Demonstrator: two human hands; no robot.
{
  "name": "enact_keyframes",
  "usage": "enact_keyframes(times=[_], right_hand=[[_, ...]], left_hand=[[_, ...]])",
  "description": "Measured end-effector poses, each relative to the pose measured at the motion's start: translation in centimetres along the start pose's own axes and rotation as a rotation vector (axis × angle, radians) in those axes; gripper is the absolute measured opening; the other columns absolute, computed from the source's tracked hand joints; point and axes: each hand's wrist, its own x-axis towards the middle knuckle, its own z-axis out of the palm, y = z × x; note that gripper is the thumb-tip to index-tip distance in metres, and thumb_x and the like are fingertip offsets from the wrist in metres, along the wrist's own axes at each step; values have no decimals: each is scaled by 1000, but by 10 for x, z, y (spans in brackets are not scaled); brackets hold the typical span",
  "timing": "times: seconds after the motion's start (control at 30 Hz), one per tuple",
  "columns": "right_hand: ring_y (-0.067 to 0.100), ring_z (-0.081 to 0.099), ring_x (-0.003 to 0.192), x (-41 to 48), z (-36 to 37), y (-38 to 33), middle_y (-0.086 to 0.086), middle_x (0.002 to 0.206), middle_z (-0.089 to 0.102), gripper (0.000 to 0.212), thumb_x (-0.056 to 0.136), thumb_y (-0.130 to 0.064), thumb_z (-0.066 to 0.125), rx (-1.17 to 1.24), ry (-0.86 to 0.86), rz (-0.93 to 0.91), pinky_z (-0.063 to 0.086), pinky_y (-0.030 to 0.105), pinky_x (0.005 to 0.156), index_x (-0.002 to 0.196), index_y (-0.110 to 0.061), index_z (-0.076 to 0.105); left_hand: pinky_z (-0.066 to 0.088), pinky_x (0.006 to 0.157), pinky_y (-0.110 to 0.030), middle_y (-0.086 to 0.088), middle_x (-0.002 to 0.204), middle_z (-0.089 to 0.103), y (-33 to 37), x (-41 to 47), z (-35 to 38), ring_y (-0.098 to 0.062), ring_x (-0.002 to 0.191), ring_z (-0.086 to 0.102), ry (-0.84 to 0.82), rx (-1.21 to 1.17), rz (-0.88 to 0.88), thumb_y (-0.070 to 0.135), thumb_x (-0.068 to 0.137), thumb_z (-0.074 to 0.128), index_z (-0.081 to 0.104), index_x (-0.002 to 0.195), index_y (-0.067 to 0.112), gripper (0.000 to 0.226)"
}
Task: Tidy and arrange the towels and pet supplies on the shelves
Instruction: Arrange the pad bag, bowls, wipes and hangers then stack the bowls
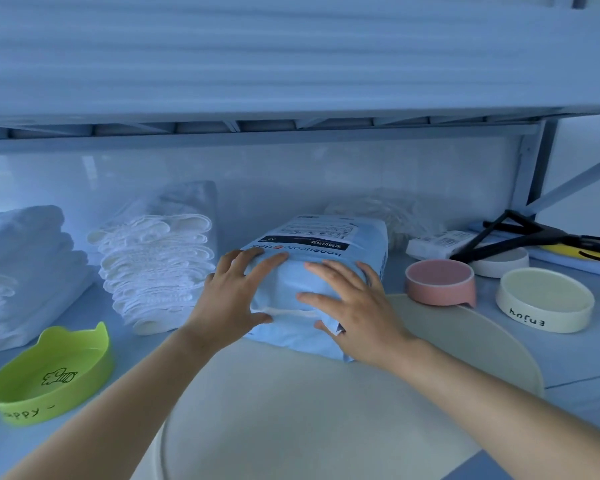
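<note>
A light blue pack of pet pads (312,271) lies in the middle of the shelf, its near end resting on a big cream round tray (326,427). My left hand (232,296) lies on the pack's near left corner, fingers spread straight over the top and thumb against the front face. My right hand (354,313) presses the near right corner the same way, thumb under a folded flap. Left of the pack stand a pile of white scalloped cloths (153,265) and folded white towels (25,271).
A green cat-eared bowl (49,375) sits front left. To the right are a pink bowl (440,282), a cream bowl (544,299) marked "Enjoy", a grey bowl (499,262), a white packet (433,242) and a black-handled tool (520,233). A fluffy white item (378,207) lies behind the pack. The upper shelf (291,136) hangs low overhead.
</note>
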Motion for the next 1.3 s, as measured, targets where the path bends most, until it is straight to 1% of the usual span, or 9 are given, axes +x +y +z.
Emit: enact_keyframes(times=[0.13,0.3,0.5,0.67,0.73,0.87,0.97,1.1,1.3], right_hand=[[27,52,121,2,-8,2,4,133,53,50,63,-18,84,26,8,50,40,57,94,109,-25,67],[21,42,123,-8,-25,10,4,132,53,39,73,-8,76,90,72,87,38,57,96,108,-22,68],[26,47,122,-35,-39,7,5,131,53,36,75,-10,76,65,27,73,41,56,93,107,-24,68],[28,46,124,-42,-41,-12,10,131,54,33,71,-9,79,18,79,199,32,54,100,101,-21,70],[25,41,124,-46,-41,-18,9,130,54,34,68,-13,81,-48,90,210,28,51,100,100,-20,70],[23,40,121,-54,-45,-29,8,131,55,43,62,-18,84,-150,49,251,39,48,91,102,-22,69],[25,40,119,-53,-44,-38,9,130,55,42,61,-18,85,-188,44,304,43,43,85,100,-21,69],[32,50,117,-51,-43,-46,12,128,56,36,61,-16,85,-205,36,349,48,44,85,94,-19,71],[29,45,113,-46,-43,-50,15,119,59,26,60,-11,85,-214,59,353,51,38,83,79,-13,67]], left_hand=[[43,93,-48,1,138,41,6,2,-8,-25,124,33,20,-8,33,33,67,81,36,139,38,85],[48,83,-50,-1,133,48,26,1,-20,-30,116,42,93,-23,92,29,70,80,47,134,31,72],[52,73,-48,-5,130,53,50,-29,-23,-35,110,50,129,-26,162,19,60,85,55,128,25,75],[49,81,-45,-8,137,46,42,-50,-26,-35,117,48,129,-28,154,14,60,84,53,129,25,76],[50,78,-45,-11,131,49,34,-57,-26,-36,113,50,153,-35,139,12,57,85,59,121,22,69],[54,66,-40,-10,111,59,20,-70,-24,-34,95,60,154,-15,180,12,54,88,68,101,18,52],[52,58,-34,-3,97,64,18,-72,-23,-26,81,64,117,6,219,14,56,88,70,101,18,49],[47,64,-32,1,100,64,19,-67,-20,-25,85,61,59,-36,175,17,77,73,65,110,21,34],[45,56,-29,4,86,64,22,-57,-18,-22,80,60,40,-98,123,19,82,68,69,87,19,6]])
